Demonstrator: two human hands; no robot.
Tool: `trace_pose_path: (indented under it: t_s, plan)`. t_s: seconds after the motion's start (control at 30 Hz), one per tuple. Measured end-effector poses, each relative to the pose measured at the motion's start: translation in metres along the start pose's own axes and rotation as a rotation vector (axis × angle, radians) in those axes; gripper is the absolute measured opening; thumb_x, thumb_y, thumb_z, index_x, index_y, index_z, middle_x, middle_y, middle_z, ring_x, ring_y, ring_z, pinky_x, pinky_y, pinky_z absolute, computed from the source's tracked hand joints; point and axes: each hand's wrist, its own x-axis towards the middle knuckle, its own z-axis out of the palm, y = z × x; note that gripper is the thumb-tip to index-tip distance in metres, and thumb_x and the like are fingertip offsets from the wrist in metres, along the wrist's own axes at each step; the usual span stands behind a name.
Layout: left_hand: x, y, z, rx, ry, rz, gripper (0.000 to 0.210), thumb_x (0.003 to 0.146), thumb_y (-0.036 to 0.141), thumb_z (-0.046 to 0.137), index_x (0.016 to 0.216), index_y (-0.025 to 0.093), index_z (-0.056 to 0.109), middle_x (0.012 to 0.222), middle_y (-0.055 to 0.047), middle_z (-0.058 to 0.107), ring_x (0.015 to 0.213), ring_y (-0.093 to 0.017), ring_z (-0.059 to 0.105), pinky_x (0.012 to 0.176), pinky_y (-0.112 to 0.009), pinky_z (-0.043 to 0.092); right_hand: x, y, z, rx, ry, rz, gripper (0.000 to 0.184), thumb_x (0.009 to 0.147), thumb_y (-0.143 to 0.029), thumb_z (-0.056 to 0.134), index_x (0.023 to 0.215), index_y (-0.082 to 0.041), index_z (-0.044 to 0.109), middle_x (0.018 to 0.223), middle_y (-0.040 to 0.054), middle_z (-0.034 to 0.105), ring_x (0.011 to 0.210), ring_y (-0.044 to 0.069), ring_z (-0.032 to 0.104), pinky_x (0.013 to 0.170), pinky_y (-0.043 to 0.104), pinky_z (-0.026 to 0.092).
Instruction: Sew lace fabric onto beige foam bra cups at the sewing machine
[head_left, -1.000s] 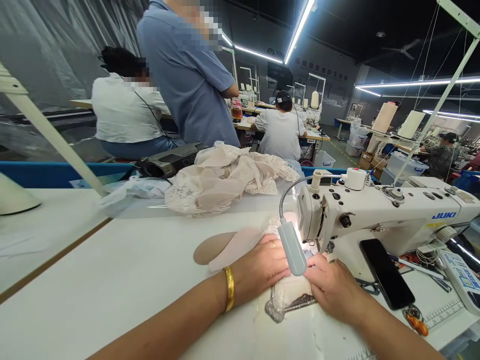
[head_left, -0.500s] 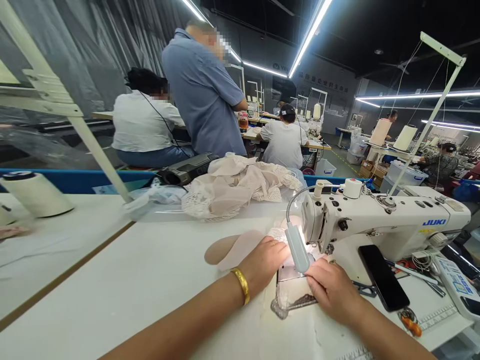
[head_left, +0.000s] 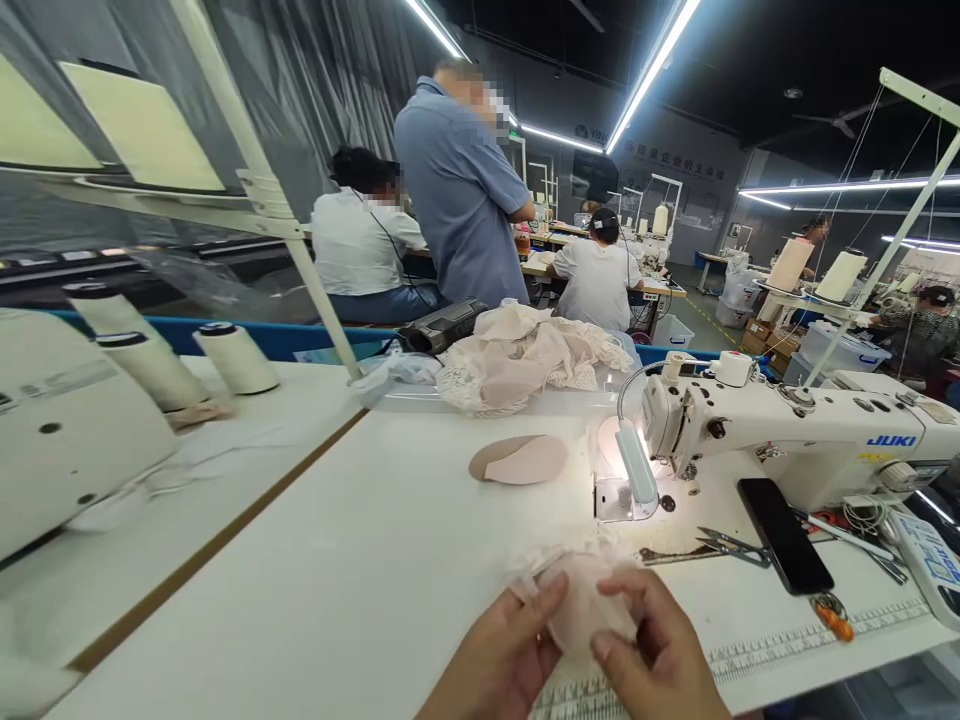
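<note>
Near the table's front edge, my left hand (head_left: 511, 638) pinches a pale pink piece of fabric (head_left: 585, 600) between thumb and fingers. My right hand (head_left: 651, 635) grips the same piece from the other side. Its far edge looks frilly like lace, blurred by motion. Beyond the hands stands a white JUKI sewing machine (head_left: 795, 425), its needle area lit by a small gooseneck lamp (head_left: 636, 462). To the left of the machine, a light pink fabric oval lies partly over a darker beige oval (head_left: 491, 460).
A heap of pale lace fabric (head_left: 532, 355) lies at the back. Snips (head_left: 731, 545), a black phone (head_left: 784, 535) and an orange-handled tool (head_left: 832, 620) are at the right. Thread cones (head_left: 236, 358) stand at the left. A measuring tape (head_left: 817, 640) runs along the front edge. Co-workers are beyond.
Both hands have moved from beside the machine's needle area back to the table's front edge, now holding the fabric piece up between them. The view has turned slightly left.
</note>
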Motion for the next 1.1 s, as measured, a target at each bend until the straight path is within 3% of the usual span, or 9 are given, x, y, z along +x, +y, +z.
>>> trace_pose_path:
  t_s: [0.1,0.2,0.33,0.43,0.57,0.67,0.9,1.1]
  plan:
    - [-0.002,0.007,0.013,-0.001,0.074,0.073,0.046,0.067,0.042,0.099,0.104,0.02,0.086,0.11,-0.012,0.083,0.115,-0.038,0.074,0.103,-0.045,0.06,-0.009,-0.007,-0.008,-0.145,-0.038,-0.012,0.041,0.097,-0.053,0.07,0.131,-0.029,0.071,0.123,0.0082,0.074,0.114,0.027,0.069,0.103,0.041,0.055]
    - [-0.011,0.002,0.021,0.005,0.056,0.03,0.053,0.064,0.037,0.101,0.112,0.021,0.085,0.113,-0.013,0.083,0.116,-0.04,0.074,0.102,-0.048,0.061,-0.001,-0.024,-0.018,-0.054,-0.02,0.102,0.057,0.097,-0.062,0.068,0.144,-0.032,0.065,0.145,0.0087,0.066,0.138,0.031,0.058,0.12,0.05,0.042]
    - [-0.016,-0.004,0.023,-0.052,0.035,-0.023,0.054,0.066,0.035,0.1,0.116,0.019,0.084,0.115,-0.016,0.083,0.115,-0.043,0.075,0.097,-0.049,0.062,0.004,-0.033,-0.018,0.305,0.037,0.23,0.078,0.091,-0.073,0.07,0.156,-0.035,0.05,0.124,0.0078,0.075,0.111,0.03,0.074,0.101,0.051,0.056]
    - [-0.008,-0.002,0.021,-0.097,0.073,0.024,0.044,0.071,0.035,0.097,0.11,0.018,0.085,0.115,-0.013,0.083,0.116,-0.038,0.075,0.098,-0.042,0.063,-0.002,-0.024,-0.008,0.384,0.116,0.184,0.096,0.078,-0.061,0.089,0.157,-0.032,0.043,0.102,0.0051,0.078,0.091,0.028,0.077,0.086,0.044,0.06]
    - [0.006,0.001,0.02,-0.217,0.235,0.024,0.016,0.081,0.032,0.089,0.088,0.018,0.085,0.106,-0.008,0.085,0.104,-0.03,0.078,0.087,-0.034,0.067,-0.006,-0.01,0.001,0.381,0.227,0.147,0.099,0.072,-0.051,0.096,0.154,-0.029,0.043,0.094,0.0041,0.078,0.086,0.027,0.077,0.081,0.041,0.06]
    - [0.009,0.0,0.024,-0.244,0.288,0.024,0.009,0.087,0.027,0.083,0.088,0.018,0.085,0.102,-0.007,0.085,0.094,-0.026,0.079,0.083,-0.032,0.068,-0.004,-0.005,0.001,0.41,0.259,0.134,0.099,0.071,-0.05,0.096,0.153,-0.028,0.043,0.095,0.0043,0.078,0.087,0.028,0.077,0.082,0.042,0.061]
    - [0.007,-0.001,0.031,-0.18,0.192,0.102,0.052,0.061,0.037,0.103,0.105,0.016,0.086,0.12,-0.012,0.082,0.12,-0.037,0.073,0.096,-0.039,0.067,0.0,-0.009,0.001,0.515,0.279,0.145,0.103,0.069,-0.046,0.098,0.151,-0.028,0.039,0.1,0.0064,0.08,0.091,0.031,0.078,0.085,0.047,0.061]
    - [0.008,0.0,0.03,-0.18,0.224,0.149,0.059,0.054,0.034,0.106,0.108,0.018,0.086,0.121,-0.012,0.082,0.123,-0.041,0.071,0.102,-0.045,0.064,0.001,-0.009,0.002,0.557,0.28,0.148,0.102,0.07,-0.045,0.098,0.151,-0.029,0.039,0.1,0.0064,0.081,0.09,0.031,0.078,0.085,0.047,0.061]
